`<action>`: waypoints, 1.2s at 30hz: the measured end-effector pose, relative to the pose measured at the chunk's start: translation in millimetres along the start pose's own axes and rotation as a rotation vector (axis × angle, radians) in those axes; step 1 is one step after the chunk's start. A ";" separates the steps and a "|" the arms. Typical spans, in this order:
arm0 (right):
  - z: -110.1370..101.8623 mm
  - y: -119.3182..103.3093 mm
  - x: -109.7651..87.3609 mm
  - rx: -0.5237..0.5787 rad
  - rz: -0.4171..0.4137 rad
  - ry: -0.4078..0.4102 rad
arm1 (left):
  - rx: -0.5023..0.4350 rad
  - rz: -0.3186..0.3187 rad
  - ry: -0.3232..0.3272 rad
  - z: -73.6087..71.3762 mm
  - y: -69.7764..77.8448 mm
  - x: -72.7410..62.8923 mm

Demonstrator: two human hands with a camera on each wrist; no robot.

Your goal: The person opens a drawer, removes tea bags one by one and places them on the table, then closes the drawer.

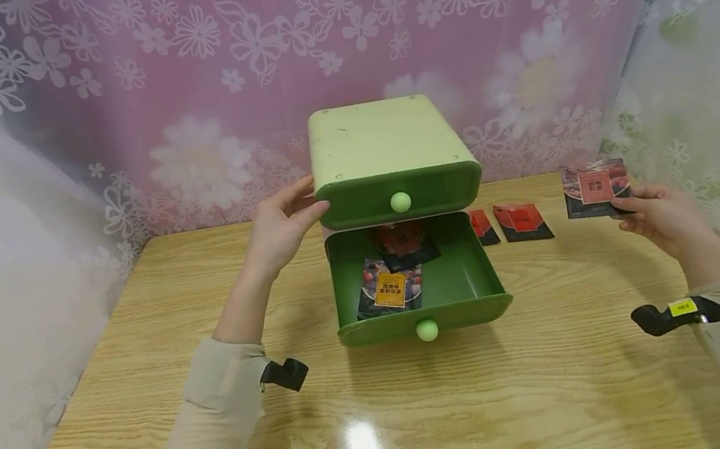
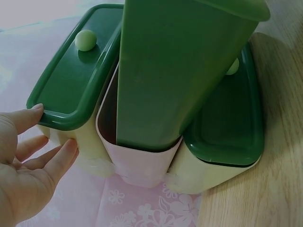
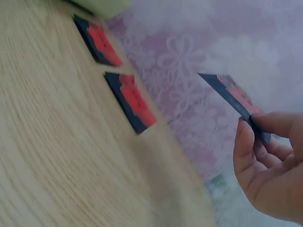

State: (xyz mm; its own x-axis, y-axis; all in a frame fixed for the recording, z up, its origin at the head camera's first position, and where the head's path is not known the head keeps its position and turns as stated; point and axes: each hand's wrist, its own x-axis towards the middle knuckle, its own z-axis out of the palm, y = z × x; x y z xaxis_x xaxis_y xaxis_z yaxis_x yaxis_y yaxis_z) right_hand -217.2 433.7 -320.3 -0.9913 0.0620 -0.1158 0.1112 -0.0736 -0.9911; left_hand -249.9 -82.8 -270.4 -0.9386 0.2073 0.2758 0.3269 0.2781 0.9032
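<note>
My right hand pinches a dark tea packet with a pink-red label, raised above the table at the right. Its thumb and fingers meet at one end of the packet in the right wrist view. My left hand touches the drawer cabinet at its upper left side, thumb at the front corner and fingers along the side. The middle drawer is pulled out. Inside lie a yellow-labelled packet and, behind it, dark packets with red labels, partly shaded.
Two spots on the table right of the cabinet hold red-labelled packets. The top drawer is closed, as is the lower drawer. A floral curtain hangs behind the wooden table.
</note>
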 end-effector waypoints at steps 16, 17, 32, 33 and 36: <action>-10.1 34.5 54.8 -0.506 0.143 0.233 | 0.010 0.021 0.031 2.8 -3.3 -1.3; -9.4 35.4 55.8 -0.564 0.152 0.248 | 0.013 0.024 0.034 3.2 -3.3 -0.9; -2.8 41.0 44.0 -1.311 0.159 0.240 | 0.059 0.075 0.029 6.6 -3.2 0.7; -2.5 40.2 43.8 -1.325 0.162 0.229 | 0.064 0.081 0.033 6.7 -3.1 0.7; -2.6 38.5 43.8 -1.352 0.151 0.207 | 0.078 0.090 0.045 6.6 -2.8 0.6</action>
State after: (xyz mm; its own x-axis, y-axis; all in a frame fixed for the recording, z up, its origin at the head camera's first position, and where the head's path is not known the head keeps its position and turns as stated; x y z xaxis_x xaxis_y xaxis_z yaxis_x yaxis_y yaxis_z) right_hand -256.1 436.1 -363.7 -0.9484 0.2947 -0.1169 0.3152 0.9165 -0.2463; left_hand -250.7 -77.3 -274.9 -0.9083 0.1933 0.3709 0.4163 0.3326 0.8462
